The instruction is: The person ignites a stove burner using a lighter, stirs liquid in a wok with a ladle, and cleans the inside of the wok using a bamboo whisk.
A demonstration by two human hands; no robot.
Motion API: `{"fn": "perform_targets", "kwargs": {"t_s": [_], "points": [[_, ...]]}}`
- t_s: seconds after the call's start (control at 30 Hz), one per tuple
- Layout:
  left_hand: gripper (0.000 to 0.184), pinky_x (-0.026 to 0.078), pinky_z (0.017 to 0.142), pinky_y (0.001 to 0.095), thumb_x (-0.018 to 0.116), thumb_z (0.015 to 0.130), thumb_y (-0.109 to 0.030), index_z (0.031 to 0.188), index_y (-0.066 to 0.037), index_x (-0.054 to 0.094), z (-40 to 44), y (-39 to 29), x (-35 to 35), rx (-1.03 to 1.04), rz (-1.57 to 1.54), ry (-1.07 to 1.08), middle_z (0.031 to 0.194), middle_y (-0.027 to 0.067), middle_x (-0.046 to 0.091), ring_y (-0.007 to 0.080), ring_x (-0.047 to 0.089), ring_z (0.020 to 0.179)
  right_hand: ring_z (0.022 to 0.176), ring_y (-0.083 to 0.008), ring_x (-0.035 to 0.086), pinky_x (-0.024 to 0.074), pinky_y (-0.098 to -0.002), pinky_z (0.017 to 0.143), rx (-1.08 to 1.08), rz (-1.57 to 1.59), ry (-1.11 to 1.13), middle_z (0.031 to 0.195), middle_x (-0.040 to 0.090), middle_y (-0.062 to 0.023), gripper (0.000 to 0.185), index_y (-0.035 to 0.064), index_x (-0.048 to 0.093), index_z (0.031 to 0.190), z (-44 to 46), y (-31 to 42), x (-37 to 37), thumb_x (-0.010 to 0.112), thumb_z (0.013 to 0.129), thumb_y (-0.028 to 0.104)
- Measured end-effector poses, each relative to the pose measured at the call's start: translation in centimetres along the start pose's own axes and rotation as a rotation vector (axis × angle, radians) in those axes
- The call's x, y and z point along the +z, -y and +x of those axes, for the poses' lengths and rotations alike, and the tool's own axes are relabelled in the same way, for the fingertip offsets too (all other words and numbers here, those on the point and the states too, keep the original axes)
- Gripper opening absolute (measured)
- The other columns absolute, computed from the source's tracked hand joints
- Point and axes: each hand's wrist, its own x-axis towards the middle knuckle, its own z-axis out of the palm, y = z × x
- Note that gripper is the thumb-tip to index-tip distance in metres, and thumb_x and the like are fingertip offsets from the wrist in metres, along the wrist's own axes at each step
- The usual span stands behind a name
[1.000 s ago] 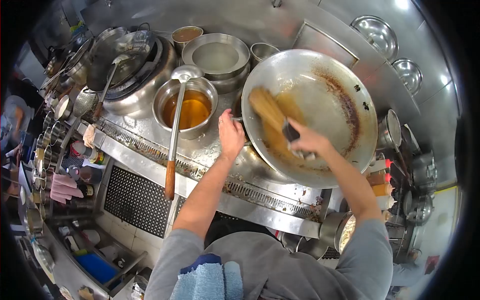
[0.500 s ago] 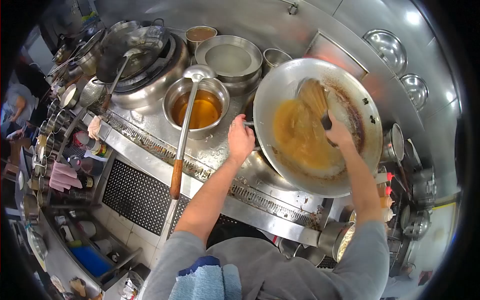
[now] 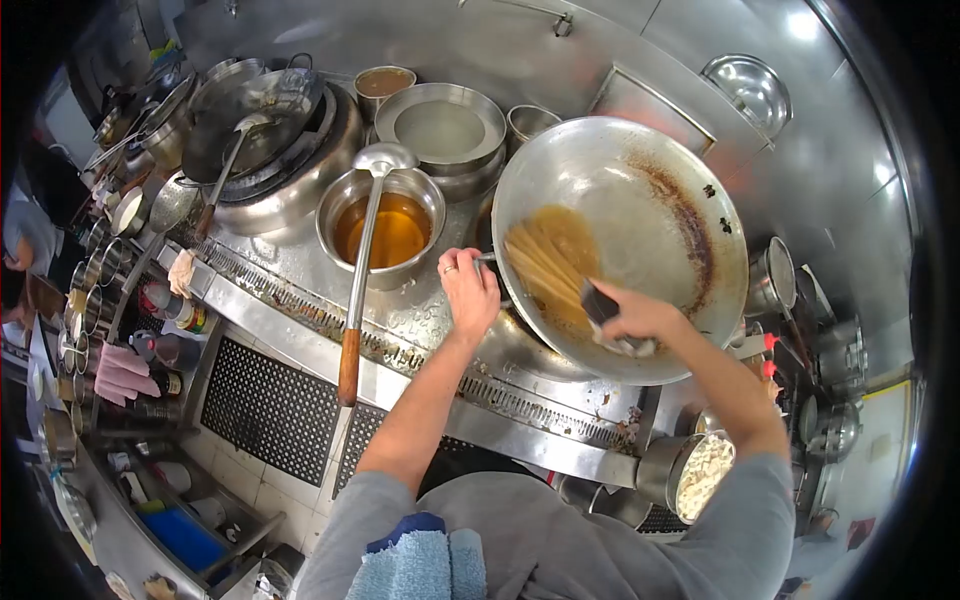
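Observation:
My left hand [image 3: 470,290] is closed on the handle of a large wok [image 3: 690,170] at its left side. The wok stands tilted over the stove. With my right hand [image 3: 632,318] I grip the dark end of a bamboo brush [image 3: 545,262], whose bristles lie in brownish liquid [image 3: 568,228] at the wok's left side. A pale cloth-like thing [image 3: 632,347] shows under that hand. Left of the wok, a pot of amber liquid [image 3: 385,232] has a long ladle [image 3: 364,262] lying across its rim.
A second wok [image 3: 235,150] with a ladle sits on the left burner. Behind stand a pot of cloudy water [image 3: 440,130] and smaller pots. A pot of pale pieces [image 3: 703,478] is at the lower right, near squeeze bottles. A person is at the far left edge.
The brush in my right hand has swept to the wok's upper right and back to its lower left. The brown liquid has shifted with it. My left hand stays at the handle.

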Motion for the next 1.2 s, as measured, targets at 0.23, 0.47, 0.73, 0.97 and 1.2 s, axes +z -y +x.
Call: {"fn": "perform_targets", "kwargs": {"t_s": [0.23, 0.47, 0.73, 0.97, 1.2], "points": [[0.018, 0.038, 0.096, 0.0483, 0.062, 0.078, -0.002, 0.096, -0.005, 0.061, 1.6, -0.4, -2.1, 0.224, 0.108, 0.208, 0.111, 0.0148, 0.055, 0.0363, 0.048, 0.11, 0.108, -0.0393, 0.065, 0.0518, -0.0418, 0.094, 0.215, -0.365, 0.044, 0.117, 0.066, -0.0271, 0.105, 0.0175, 0.032, 0.155, -7.6, -8.3, -3.1, 0.079, 0.062, 0.026], [0.007, 0.043, 0.096, 0.0445, 0.061, 0.077, -0.006, 0.082, -0.004, 0.065, 5.4, -0.3, -4.0, 0.717, 0.133, 0.713, 0.083, 0.0102, 0.066, 0.0314, 0.062, 0.094, 0.108, -0.0387, 0.066, 0.0528, -0.0456, 0.092, 0.488, -0.574, -0.383, 0.119, 0.066, -0.0236, 0.085, 0.0217, 0.033, 0.154, -3.3, -12.7, -9.7, 0.069, 0.077, 0.021], [0.029, 0.046, 0.082, 0.042, 0.069, 0.08, -0.032, 0.065, -0.007, 0.064, 4.0, -3.4, -6.5, 0.844, 0.024, 0.845, 0.062, 0.0091, 0.06, 0.0297, 0.061, 0.07, 0.109, -0.0368, 0.066, 0.0549, -0.0467, 0.09, 0.433, 0.014, -0.401, 0.122, 0.066, -0.0222, 0.085, 0.0136, 0.035, 0.15, 8.1, -0.3, -3.5, 0.071, 0.073, 0.023], [0.032, 0.049, 0.072, 0.0432, 0.072, 0.085, -0.039, 0.076, -0.009, 0.066, -1.5, -7.9, -9.4, 0.926, 0.1, 0.911, 0.065, 0.0094, 0.063, 0.0305, 0.065, 0.07, 0.091, -0.0374, 0.07, 0.0585, -0.0431, 0.079, 0.249, 0.078, -0.222, 0.12, 0.066, -0.0227, 0.104, 0.018, 0.024, 0.158, 4.5, 5.3, -0.1, 0.078, 0.069, 0.021], [0.03, 0.053, 0.061, 0.0429, 0.069, 0.088, -0.036, 0.077, -0.009, 0.065, -4.4, -13.9, -11.6, 0.912, 0.034, 0.986, 0.069, 0.01, 0.066, 0.0301, 0.067, 0.067, 0.1, -0.0379, 0.067, 0.0527, -0.042, 0.085, 0.128, -0.29, -0.178, 0.113, 0.068, -0.0225, 0.097, 0.0267, 0.034, 0.155, -6.3, 3.4, 0.4, 0.075, 0.068, 0.016]]}}
